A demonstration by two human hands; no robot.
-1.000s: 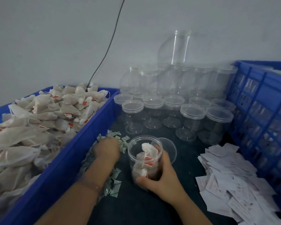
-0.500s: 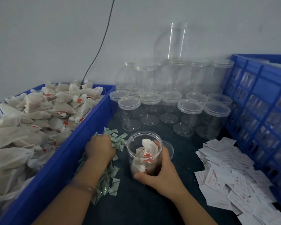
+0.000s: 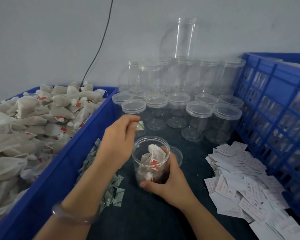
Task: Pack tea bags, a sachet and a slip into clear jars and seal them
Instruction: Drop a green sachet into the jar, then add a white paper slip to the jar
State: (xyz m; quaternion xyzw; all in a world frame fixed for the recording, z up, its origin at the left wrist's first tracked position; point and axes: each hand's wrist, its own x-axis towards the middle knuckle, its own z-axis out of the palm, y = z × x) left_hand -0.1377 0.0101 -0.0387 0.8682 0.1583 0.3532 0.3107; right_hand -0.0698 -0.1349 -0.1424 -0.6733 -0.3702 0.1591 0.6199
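Over the jar (image 3: 135,158) the left grip (image 3: 116,141) pinches a blurred sachet (image 3: 140,126); the right grip (image 3: 170,184) clasps it, fingers (image 3: 164,150) half hidden.

Plain pale wall (image 3: 42,32); a black cable (image 3: 100,40) runs down it.

Dark table (image 3: 145,215) carries blue crates (image 3: 62,161), clear jars (image 3: 198,116) (mostly lidded), sachets (image 3: 115,193), paper slips (image 3: 241,181).

The left bin (image 3: 62,170) and the latticed right crate (image 3: 275,94) are bright blue. The tea bags (image 3: 42,118) are off-white with red tags. The jar (image 3: 139,163) is clear. The sachet (image 3: 140,125) is white with green stripes. The slips (image 3: 241,179) are white with reddish print, the surface (image 3: 145,213) is dark teal, and the cable (image 3: 100,45) is black.
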